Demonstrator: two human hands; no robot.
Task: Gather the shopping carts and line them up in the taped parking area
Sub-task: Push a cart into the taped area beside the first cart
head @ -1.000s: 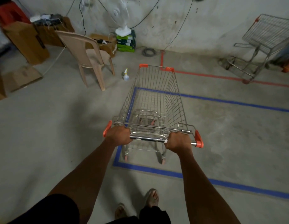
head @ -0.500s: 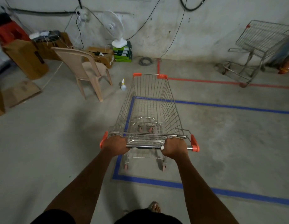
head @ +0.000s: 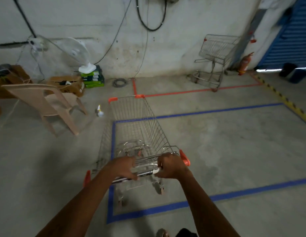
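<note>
A wire shopping cart [head: 136, 132] with orange corner caps stands in front of me, over the left edge of the blue taped rectangle [head: 222, 196] on the concrete floor. My left hand [head: 122, 166] and my right hand [head: 171, 165] both grip its chrome handle bar, close together near the middle and right of the bar. The cart is angled slightly, its front pointing away and a little left. A second wire cart [head: 213, 59] stands by the far wall, at the red tape line [head: 200, 90].
A beige plastic chair [head: 48, 103] stands left of the cart, with a small spray bottle [head: 99, 111] on the floor between them. Cardboard boxes, a white fan [head: 80, 55] and a cable coil line the far wall. A fire extinguisher [head: 245, 63] and yellow-black tape sit at right.
The view has swung right and up, showing more of the far wall and the blue shutter. The cart has turned slightly, and my hands have slid closer together on the handle.
</note>
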